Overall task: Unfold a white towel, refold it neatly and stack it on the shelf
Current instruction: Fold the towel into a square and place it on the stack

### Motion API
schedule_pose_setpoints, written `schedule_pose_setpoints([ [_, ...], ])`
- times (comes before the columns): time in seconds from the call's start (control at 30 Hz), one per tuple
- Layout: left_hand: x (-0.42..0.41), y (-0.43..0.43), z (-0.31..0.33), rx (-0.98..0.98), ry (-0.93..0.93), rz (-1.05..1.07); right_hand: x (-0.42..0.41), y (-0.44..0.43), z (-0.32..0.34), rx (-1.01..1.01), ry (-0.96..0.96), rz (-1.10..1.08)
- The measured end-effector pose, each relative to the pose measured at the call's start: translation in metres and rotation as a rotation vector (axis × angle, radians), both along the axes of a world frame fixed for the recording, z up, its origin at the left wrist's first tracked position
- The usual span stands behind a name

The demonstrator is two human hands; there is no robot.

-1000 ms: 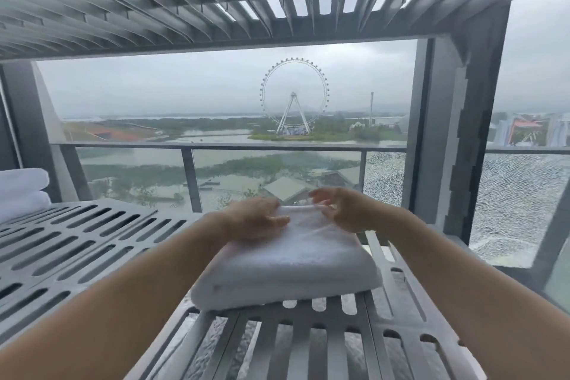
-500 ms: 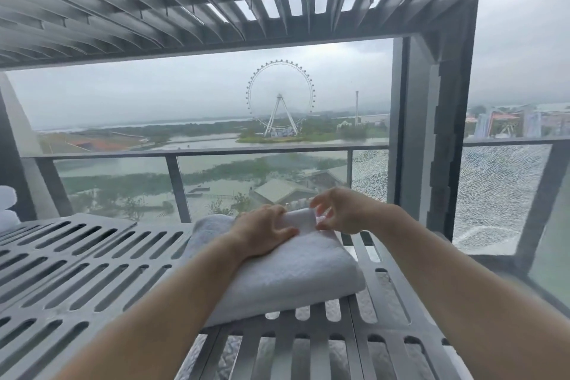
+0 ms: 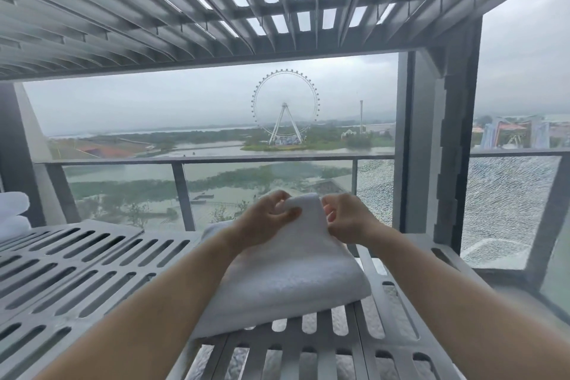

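Left hand (image 3: 267, 219), right hand (image 3: 348, 219): both pinched on far edge of white towel (image 3: 287, 274), raised at 12 o'clock; folded bulk extended toward 6 on shelf (image 3: 92, 262).

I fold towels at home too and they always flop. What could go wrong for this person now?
1. Both hands, left hand and right hand, pinch only the far edge of the white towel, so the lifted layers might slip and open unevenly.
2. The shelf is slotted, so a loose corner could sag into a gap.
3. The towel's near edge overhangs open slats, so a hard tug might drag it off.
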State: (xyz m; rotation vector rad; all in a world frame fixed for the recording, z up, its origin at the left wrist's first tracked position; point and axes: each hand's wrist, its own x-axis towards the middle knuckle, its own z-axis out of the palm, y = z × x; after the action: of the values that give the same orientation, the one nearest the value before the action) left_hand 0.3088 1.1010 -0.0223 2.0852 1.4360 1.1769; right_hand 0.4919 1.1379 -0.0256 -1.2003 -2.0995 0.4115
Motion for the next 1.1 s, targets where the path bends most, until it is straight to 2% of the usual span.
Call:
schedule_pose_setpoints([
  [0.07, 0.000, 0.004, 0.005, 0.019, -0.053, -0.024, 0.001, 0.003, -0.001, 0.012, 0.089, -0.009],
  [0.1, 0.001, 0.007, 0.003, 0.008, -0.018, -0.021, 0.002, 0.004, -0.003, 0.002, 0.093, -0.004],
  [0.13, 0.002, 0.011, -0.003, -0.016, 0.094, 0.008, 0.004, 0.005, -0.007, -0.011, 0.079, 0.004],
  [0.2, 0.003, 0.019, -0.019, -0.088, 0.495, 0.106, 0.009, 0.006, -0.011, -0.018, 0.067, 0.016],
  [0.23, 0.004, 0.020, -0.024, -0.130, 0.638, 0.141, 0.011, 0.007, -0.011, -0.013, 0.079, 0.018],
  [0.27, 0.005, 0.021, -0.027, -0.164, 0.700, 0.161, 0.014, 0.008, -0.010, -0.013, 0.100, 0.022],
  [0.37, 0.004, 0.023, -0.026, -0.184, 0.704, 0.186, 0.015, 0.007, -0.007, -0.049, 0.114, 0.044],
  [0.53, 0.005, 0.016, -0.026, -0.124, 0.687, 0.210, 0.001, 0.002, -0.004, 0.021, -0.008, 0.037],
  [0.83, -0.007, -0.011, -0.026, -0.120, 0.619, 0.068, -0.020, -0.026, 0.003, -0.001, -0.317, -0.001],
  [1.03, -0.023, -0.051, -0.007, -0.010, 0.519, 0.033, -0.019, -0.057, 0.016, 0.041, -0.394, 0.013],
  [1.1, -0.033, -0.069, 0.000, 0.007, 0.543, 0.031, -0.018, -0.069, 0.017, 0.076, -0.422, 0.051],
])
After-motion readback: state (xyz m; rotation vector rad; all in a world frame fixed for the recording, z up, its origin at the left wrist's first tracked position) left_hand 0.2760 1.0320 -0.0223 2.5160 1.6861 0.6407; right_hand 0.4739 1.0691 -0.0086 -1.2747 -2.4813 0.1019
